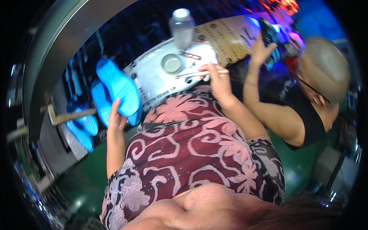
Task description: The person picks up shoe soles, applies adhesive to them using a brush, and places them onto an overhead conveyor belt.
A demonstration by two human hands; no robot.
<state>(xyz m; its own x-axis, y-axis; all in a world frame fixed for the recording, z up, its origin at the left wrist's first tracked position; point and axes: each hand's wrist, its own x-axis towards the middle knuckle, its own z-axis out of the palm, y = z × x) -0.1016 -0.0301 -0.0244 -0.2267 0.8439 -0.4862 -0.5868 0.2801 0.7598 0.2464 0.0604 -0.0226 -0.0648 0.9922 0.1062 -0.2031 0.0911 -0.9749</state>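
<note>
My left hand (117, 115) is closed on one end of a bright blue shoe sole (119, 90), raised in front of other blue soles. One of those, another blue sole (100, 100), lies partly hidden behind it. Between the fingers of my right hand (217, 82) is a slim brush (199, 74) with a pale handle, its tip pointing left over a white sheet (153, 86). Just beyond the tip stands a small round cup (171, 63) with whitish contents. A red-handled tool (191, 56), too small to make out, lies beside the cup.
A clear jar with a white lid (181, 28) stands behind the cup. Brown printed wrapping (220, 40) covers the bench further right. More blue soles (80, 134) lie at left by a wooden bar (73, 115). At right a co-worker (283, 111) holds a dark shoe (268, 36).
</note>
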